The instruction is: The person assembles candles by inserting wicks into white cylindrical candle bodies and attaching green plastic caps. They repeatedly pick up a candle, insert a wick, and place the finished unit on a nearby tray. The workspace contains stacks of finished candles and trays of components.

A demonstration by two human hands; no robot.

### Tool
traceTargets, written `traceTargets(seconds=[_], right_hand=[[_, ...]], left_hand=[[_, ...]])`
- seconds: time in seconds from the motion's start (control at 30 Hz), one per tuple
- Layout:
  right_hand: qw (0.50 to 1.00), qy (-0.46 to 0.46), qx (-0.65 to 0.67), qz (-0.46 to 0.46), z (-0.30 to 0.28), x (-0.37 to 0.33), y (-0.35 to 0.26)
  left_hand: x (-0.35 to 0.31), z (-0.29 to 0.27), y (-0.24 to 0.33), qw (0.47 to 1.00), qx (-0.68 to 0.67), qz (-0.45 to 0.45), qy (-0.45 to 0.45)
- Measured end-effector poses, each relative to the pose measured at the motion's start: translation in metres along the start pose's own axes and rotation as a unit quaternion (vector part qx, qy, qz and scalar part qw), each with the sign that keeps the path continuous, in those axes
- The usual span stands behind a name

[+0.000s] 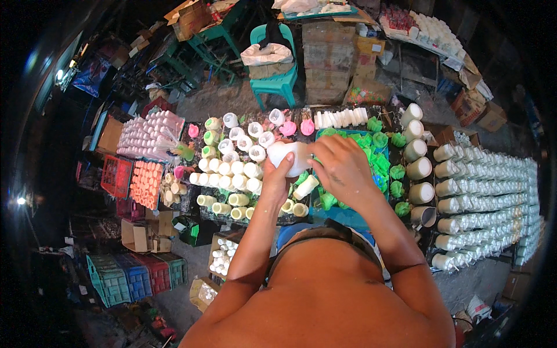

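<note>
My left hand (277,181) is wrapped around a smooth, whitish, translucent rounded cylinder (284,155) that looks like wax, thumb lying along its near side. The cylinder is tilted above the table, its end turned toward my right hand (343,168). Those right fingers are bent and pressed together at that end; their tips are partly hidden. Under my hands lie rows of cream cylinders (238,182) and several white, open-topped cups (244,143). A blue tray (325,216) holding bright green, flower-shaped pieces (364,141) sits below my right hand and forearm.
Large cream cylinders (415,149) form a column right of the tray, beside dense rows of whitish cylinders (458,188). At left are orange pieces (147,184) and a red crate (116,177). A green chair (278,84) stands beyond the table; stacked crates (136,278) are lower left.
</note>
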State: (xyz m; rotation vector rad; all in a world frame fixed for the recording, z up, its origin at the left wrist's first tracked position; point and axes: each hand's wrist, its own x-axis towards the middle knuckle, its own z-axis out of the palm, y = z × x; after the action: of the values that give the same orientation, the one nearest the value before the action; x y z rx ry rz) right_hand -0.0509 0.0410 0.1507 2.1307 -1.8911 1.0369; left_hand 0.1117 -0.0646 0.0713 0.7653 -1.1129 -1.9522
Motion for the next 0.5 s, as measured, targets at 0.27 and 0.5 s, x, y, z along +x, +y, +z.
traceTargets(seconds=[0.27,0.5], right_hand=[[0.956,-0.026,0.265,0.126,0.006,-0.004,0.029],[0.763,-0.051,0.629,0.137,0.009,-0.011,0.057]], left_hand=[[-0.011,0.019,0.022,0.998,0.034,0.001,-0.061],[-0.002,0.021,0.017,0.987,0.000,-0.130,-0.096]])
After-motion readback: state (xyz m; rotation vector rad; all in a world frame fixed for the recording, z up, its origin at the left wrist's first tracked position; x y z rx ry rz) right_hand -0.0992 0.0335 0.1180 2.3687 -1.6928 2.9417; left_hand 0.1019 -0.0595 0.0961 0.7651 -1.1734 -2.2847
